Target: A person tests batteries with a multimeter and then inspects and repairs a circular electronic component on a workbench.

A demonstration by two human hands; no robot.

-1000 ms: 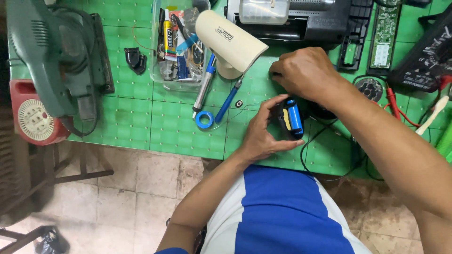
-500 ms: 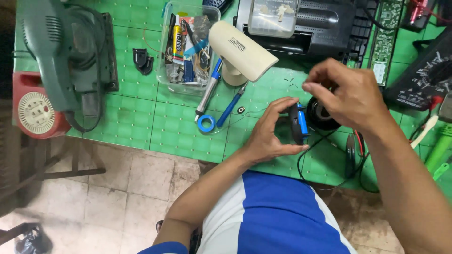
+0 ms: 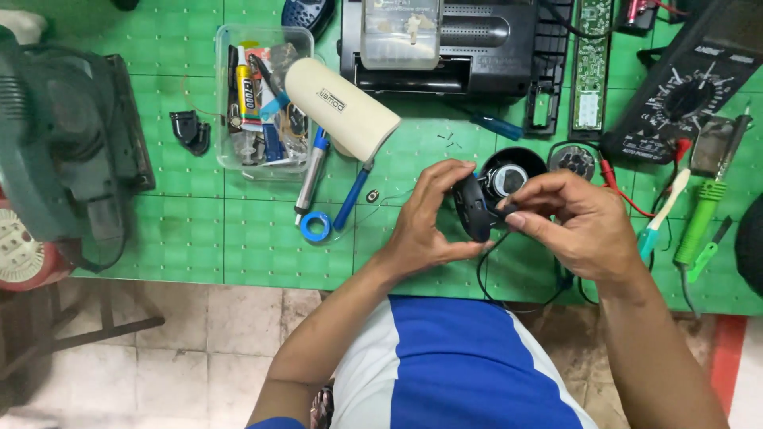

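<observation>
The left hand (image 3: 429, 218) grips a small dark oval part (image 3: 475, 208), held on edge just in front of the round black speaker (image 3: 509, 176) that lies on the green counter (image 3: 238, 238). The right hand (image 3: 576, 218) pinches at the part's side nearest the speaker, thumb and fingertips closed there, though what they hold is too small to tell. A thin black wire (image 3: 483, 266) hangs from the part toward the person. The step looks like seating or freeing a small piece on the part; what comes next probably calls for a steady left grip and fine fingertip work. A cream hair dryer (image 3: 342, 107) lies well left of the speaker.
</observation>
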